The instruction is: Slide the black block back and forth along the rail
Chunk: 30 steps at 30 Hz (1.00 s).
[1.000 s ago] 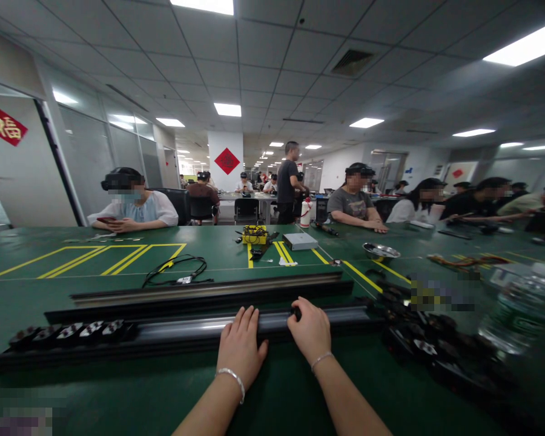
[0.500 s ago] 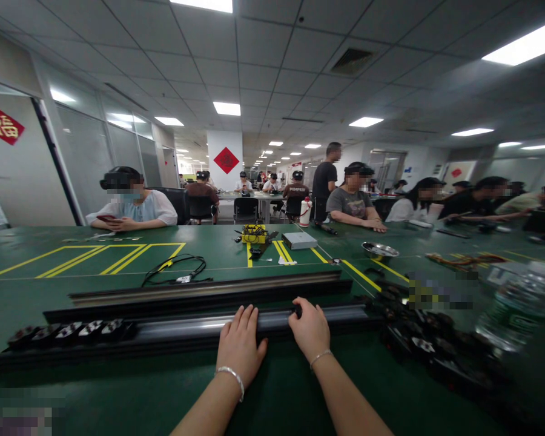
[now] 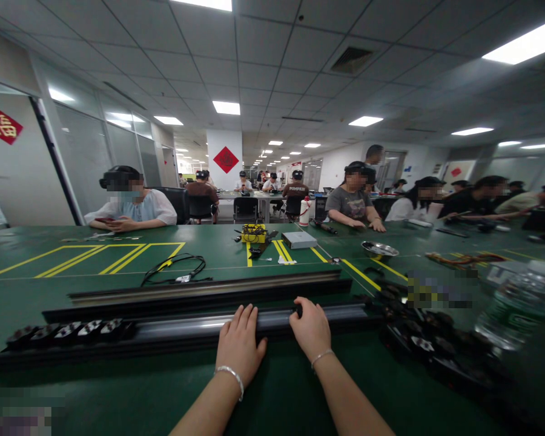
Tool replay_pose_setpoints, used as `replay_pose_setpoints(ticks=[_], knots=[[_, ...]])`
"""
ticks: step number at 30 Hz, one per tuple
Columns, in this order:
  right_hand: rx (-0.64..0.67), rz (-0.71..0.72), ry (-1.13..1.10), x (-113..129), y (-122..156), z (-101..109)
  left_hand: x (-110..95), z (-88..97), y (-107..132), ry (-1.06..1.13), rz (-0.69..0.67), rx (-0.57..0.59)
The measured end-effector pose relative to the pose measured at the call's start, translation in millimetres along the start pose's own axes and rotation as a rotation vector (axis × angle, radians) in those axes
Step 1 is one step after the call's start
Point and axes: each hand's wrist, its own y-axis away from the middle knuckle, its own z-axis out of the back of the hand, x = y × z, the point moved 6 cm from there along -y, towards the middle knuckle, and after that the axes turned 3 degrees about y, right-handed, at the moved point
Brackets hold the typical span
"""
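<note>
A long black rail (image 3: 177, 327) with a shiny grey strip lies across the table in front of me. My left hand (image 3: 240, 339) rests on the rail's middle, fingers stretched over the strip and thumb apart on the near side. To its right, my right hand (image 3: 311, 327) is closed around a small black piece (image 3: 298, 310) at the rail; most of that piece is hidden by the fingers. Several black blocks with pale metal tops (image 3: 89, 330) sit in a row on the rail's left end.
Behind the rail lies another long black profile (image 3: 209, 290). A black cable (image 3: 181, 266) is farther back. Dark parts (image 3: 436, 345) are piled at right, beside a water bottle (image 3: 515, 309). A metal bowl (image 3: 379, 249) and grey box (image 3: 298, 240) stand farther off. People sit across the table.
My hands and the rail look unchanged. In the background, a standing person has moved right, behind a seated person in grey, whose hands have come apart on the table.
</note>
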Motion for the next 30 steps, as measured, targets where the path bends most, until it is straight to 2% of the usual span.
replay_pose_setpoints(ticks=[6, 30], knots=[[-0.053, -0.083, 0.102, -9, 1, 5, 0, 0.2, 0, -0.009, 0.004, 0.013], [-0.028, -0.074, 0.107, -12, 0, 7, -2, 1.8, 0, -0.013, 0.018, 0.043]])
